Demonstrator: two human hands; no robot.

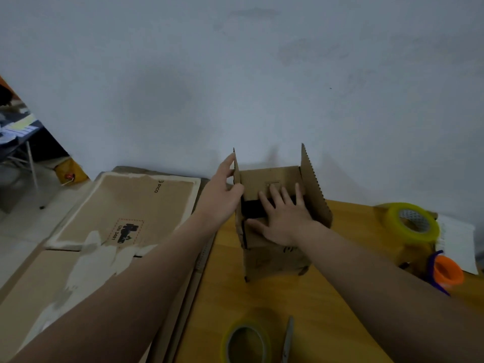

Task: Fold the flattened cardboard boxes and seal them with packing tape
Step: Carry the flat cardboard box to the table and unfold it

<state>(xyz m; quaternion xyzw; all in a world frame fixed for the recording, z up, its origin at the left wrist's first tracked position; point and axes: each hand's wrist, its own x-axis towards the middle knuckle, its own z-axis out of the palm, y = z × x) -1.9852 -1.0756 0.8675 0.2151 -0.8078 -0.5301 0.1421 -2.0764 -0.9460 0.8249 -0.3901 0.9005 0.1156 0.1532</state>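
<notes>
pressing cardboard box point(272, 260) flaps, right hand point(285, 221) fingers straight; left hand point(222, 195) (fingers outstretched) against its left flap point(237, 170)

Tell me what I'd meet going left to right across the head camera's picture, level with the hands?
flattened cardboard → left hand → cardboard box → yellow tape roll
</notes>
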